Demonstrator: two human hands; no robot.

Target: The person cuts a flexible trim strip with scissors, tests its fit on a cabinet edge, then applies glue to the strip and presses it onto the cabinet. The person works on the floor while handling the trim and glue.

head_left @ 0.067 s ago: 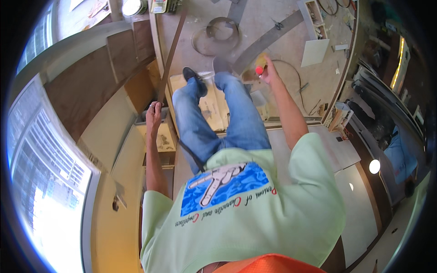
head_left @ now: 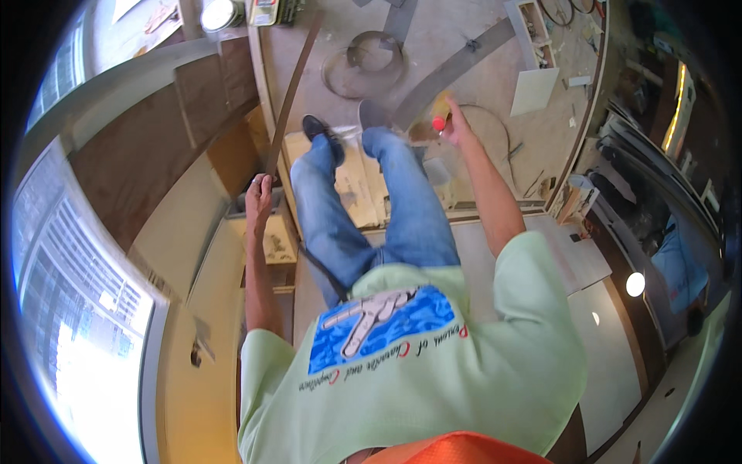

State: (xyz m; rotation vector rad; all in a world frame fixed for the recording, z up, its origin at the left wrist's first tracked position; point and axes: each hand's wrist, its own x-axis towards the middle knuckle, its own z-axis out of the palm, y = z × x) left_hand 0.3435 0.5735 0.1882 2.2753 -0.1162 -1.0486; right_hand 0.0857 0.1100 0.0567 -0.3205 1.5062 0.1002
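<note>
My left hand [head_left: 259,195] is closed around the lower end of a long, thin brown strip [head_left: 294,89], like edge banding. The strip runs up and away to the right, past the left side of my legs. Out to the right of my knees, my right hand [head_left: 457,130] is wrapped round a small yellowish bottle [head_left: 443,106] with a red cap [head_left: 439,124]. The cap points toward me, and the bottle's far end is blurred. Both hands are well apart, with my jeans and dark shoes between them.
Beyond my feet lie a coil of brown strip [head_left: 328,81], a wide grey strip [head_left: 456,69] and a white panel [head_left: 535,91] beside a wooden box [head_left: 519,17]. A metal can [head_left: 221,14] stands far left. At right is a person in a blue shirt [head_left: 680,263].
The whole view has shifted slightly. My left hand keeps the strip and my right hand keeps the bottle, both nearly in the same place.
</note>
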